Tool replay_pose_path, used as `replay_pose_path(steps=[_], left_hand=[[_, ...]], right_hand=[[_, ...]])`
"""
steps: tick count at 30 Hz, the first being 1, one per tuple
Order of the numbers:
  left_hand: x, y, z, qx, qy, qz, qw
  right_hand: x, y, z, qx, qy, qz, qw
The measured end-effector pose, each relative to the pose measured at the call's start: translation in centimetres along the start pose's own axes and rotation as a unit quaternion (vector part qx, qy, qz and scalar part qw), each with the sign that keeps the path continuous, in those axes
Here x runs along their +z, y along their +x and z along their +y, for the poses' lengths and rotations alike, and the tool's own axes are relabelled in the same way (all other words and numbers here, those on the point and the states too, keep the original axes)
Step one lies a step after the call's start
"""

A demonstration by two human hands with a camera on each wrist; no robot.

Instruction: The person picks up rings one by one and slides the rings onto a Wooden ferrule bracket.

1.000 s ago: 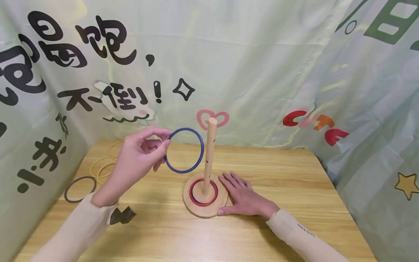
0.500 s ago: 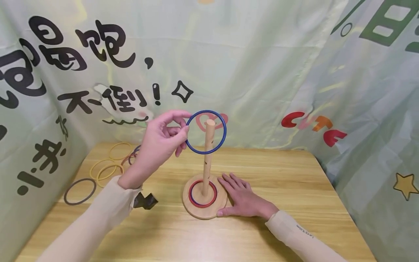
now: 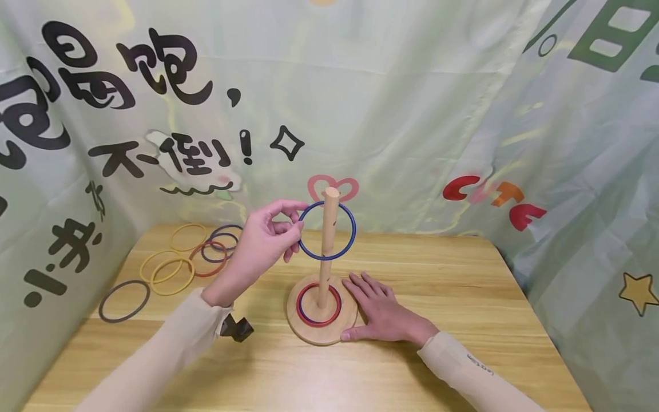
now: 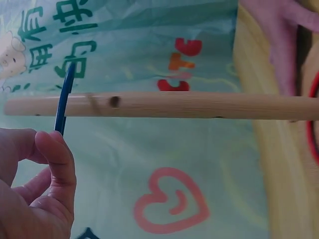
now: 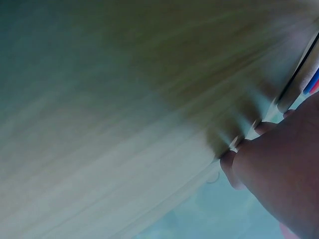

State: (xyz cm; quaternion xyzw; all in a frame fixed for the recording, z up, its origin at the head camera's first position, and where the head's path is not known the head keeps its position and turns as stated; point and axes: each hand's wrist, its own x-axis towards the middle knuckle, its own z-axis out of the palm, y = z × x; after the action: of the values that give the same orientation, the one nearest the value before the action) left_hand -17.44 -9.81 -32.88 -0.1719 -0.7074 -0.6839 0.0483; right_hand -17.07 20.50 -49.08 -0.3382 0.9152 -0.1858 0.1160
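Observation:
My left hand (image 3: 270, 232) pinches a blue ring (image 3: 355, 232) between thumb and fingers at its left side. The ring circles the upper part of a wooden peg (image 3: 329, 229), below the peg's top; the left wrist view shows the ring (image 4: 63, 102) crossing the peg (image 4: 164, 104). At the foot of the peg, a red ring (image 3: 338, 312) and a blue ring lie together on the round wooden base (image 3: 319, 336). My right hand (image 3: 383, 312) rests with fingers spread against the base's right side. In the right wrist view the right hand (image 5: 284, 159) is partly cut off.
On the table's left lie several loose rings: yellow rings (image 3: 193, 274), a red ring (image 3: 225, 264), blue rings (image 3: 226, 226) and a grey-purple ring (image 3: 101, 306). A black device (image 3: 238, 328) sits at my left wrist. Printed cloth (image 3: 401, 114) hangs behind and beside the table (image 3: 453, 274).
My left hand has carried the blue ring rightward and up to the peg's top, then lowered it around the peg. The right hand has stayed at the base.

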Motion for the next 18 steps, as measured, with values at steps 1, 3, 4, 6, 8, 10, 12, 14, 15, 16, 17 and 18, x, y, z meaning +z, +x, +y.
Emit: replay_pose_path(steps=[1, 3, 4, 6, 8, 10, 12, 14, 15, 16, 17, 18], left_hand=[[0.0, -0.1, -0.5, -0.005, 0.004, 0.0, 1.0], [0.1, -0.4, -1.5, -0.015, 0.01, 0.0, 0.9998], [0.1, -0.5, -1.9, -0.021, 0.011, -0.001, 0.9997], [0.1, -0.9, -2.9, -0.033, 0.013, -0.004, 0.9994], [0.1, -1.3, -3.9, -0.047, 0.013, -0.008, 0.9988], [0.0, -1.7, -4.9, -0.065, 0.014, -0.01, 0.9977], [0.1, -2.2, -6.0, -0.078, 0.016, -0.012, 0.9968], [0.1, -2.7, -7.1, -0.088, 0.026, -0.012, 0.9957], [0.2, -3.0, -7.7, -0.092, 0.029, -0.013, 0.9953], [0.2, -3.2, -8.2, -0.095, 0.034, -0.013, 0.9949], [0.2, -3.5, -8.8, -0.097, 0.04, -0.013, 0.9944], [0.3, -3.7, -9.4, -0.101, 0.047, -0.013, 0.9937]], right_hand=[[0.0, 0.0, 0.0, 0.0, 0.0, 0.0, 1.0], [0.0, 0.0, 0.1, 0.001, -0.001, -0.001, 1.0], [0.0, 0.0, 0.1, 0.001, -0.001, -0.002, 1.0], [0.0, 0.0, 0.1, 0.001, -0.001, -0.002, 1.0], [0.0, 0.0, 0.1, 0.001, -0.002, -0.002, 1.0], [0.0, -0.1, 0.1, 0.001, -0.002, -0.002, 1.0], [0.0, -0.1, 0.1, 0.002, -0.002, -0.002, 1.0], [0.0, -0.1, 0.1, 0.003, -0.002, -0.003, 1.0], [0.0, -0.1, 0.1, 0.004, -0.001, -0.004, 1.0], [0.0, 0.0, 0.1, 0.004, -0.001, -0.005, 1.0], [-0.1, 0.0, 0.1, 0.004, 0.0, -0.005, 1.0], [-0.1, 0.0, 0.1, 0.004, 0.001, -0.005, 1.0]])
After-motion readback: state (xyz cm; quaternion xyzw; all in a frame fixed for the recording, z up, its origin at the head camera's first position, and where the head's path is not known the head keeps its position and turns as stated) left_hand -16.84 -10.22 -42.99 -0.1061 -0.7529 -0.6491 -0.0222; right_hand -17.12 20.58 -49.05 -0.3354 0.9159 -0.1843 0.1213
